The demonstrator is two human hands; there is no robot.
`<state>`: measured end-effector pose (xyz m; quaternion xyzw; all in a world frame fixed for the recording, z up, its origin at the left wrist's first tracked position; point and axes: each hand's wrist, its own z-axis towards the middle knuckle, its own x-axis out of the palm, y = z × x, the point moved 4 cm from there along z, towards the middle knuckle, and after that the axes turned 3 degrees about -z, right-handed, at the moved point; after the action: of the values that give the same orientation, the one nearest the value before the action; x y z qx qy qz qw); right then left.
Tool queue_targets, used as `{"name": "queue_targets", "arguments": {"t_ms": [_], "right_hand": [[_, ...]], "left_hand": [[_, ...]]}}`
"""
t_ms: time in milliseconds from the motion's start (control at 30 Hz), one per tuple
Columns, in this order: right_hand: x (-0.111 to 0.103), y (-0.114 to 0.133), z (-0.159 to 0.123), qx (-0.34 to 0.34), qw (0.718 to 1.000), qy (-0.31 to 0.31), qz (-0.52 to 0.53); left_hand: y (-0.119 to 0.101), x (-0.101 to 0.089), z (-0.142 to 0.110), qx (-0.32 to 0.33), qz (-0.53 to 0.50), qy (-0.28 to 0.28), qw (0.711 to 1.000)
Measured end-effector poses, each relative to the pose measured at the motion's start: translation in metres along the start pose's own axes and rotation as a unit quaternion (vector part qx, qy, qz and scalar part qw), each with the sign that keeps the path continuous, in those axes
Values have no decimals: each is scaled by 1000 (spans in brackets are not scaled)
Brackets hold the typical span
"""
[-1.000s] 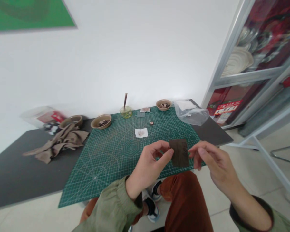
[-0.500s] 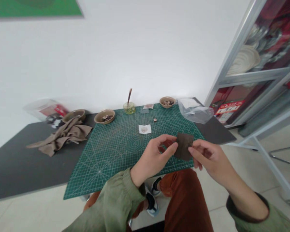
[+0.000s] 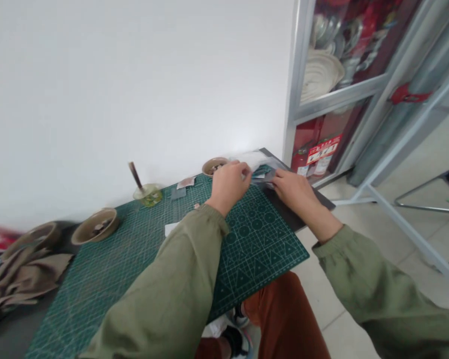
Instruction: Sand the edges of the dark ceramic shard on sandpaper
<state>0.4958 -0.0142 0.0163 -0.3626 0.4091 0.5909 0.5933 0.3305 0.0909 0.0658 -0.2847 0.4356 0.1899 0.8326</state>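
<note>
Both my arms, in olive sleeves, reach to the far right corner of the green cutting mat. My left hand is closed, its fingertips pinching the edge of a clear plastic bag lying there. Beside it, my right hand is closed on a dark flat brown piece, whose end sits at the bag's opening between the two hands. How far the piece is inside the bag cannot be made out.
A tan bowl stands just left of my left hand. Farther left are a glass jar with a stick, small cards, another bowl and a brown cloth. A glass-fronted metal cabinet stands at the right.
Both hands have carried the dark piece from in front of my lap forward and right to the plastic bag. The left hand now grips the bag. The camera has swung right.
</note>
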Motion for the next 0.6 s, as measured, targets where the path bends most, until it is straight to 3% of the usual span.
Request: {"name": "queue_targets", "arguments": {"t_ms": [267, 600], "right_hand": [[25, -17, 39, -24, 995, 28, 98], [40, -9, 77, -41, 997, 45, 53]], "left_hand": [[16, -13, 15, -15, -53, 4, 998], [18, -10, 21, -22, -123, 38, 991]]}}
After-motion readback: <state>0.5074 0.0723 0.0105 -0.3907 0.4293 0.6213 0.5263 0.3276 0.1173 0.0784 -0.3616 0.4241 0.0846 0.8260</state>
